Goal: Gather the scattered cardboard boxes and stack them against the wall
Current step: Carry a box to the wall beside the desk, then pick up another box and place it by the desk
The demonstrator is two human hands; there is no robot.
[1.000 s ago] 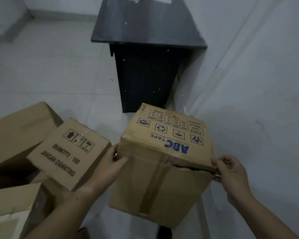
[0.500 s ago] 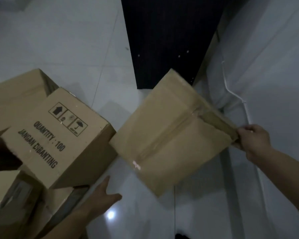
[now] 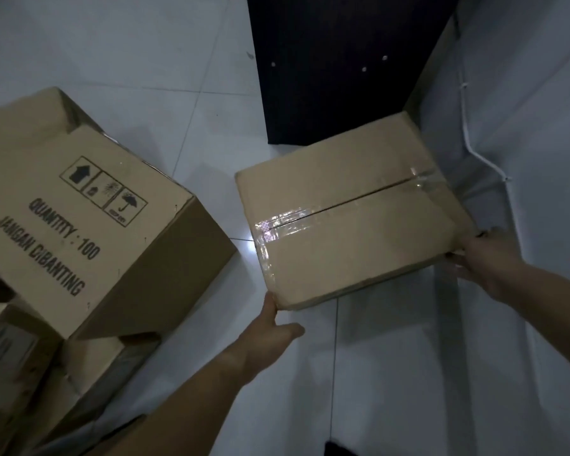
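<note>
A plain brown cardboard box, square and flat on top, sits at about 1 o'clock, near the white wall and just in front of a dark cabinet. Shiny clear tape runs along the seam between its two top flaps and wrinkles at the edges. The right hand grips the box at its near right corner, fingers curled around the edge. The left hand touches the near left corner with its fingers, the thumb spread apart; whether it grips I cannot tell. At 9 o'clock a larger printed box lies tilted on other cardboard boxes, with matte surface and black letters "QUANTITY : 100". The floor is of glossy white tiles.
</note>
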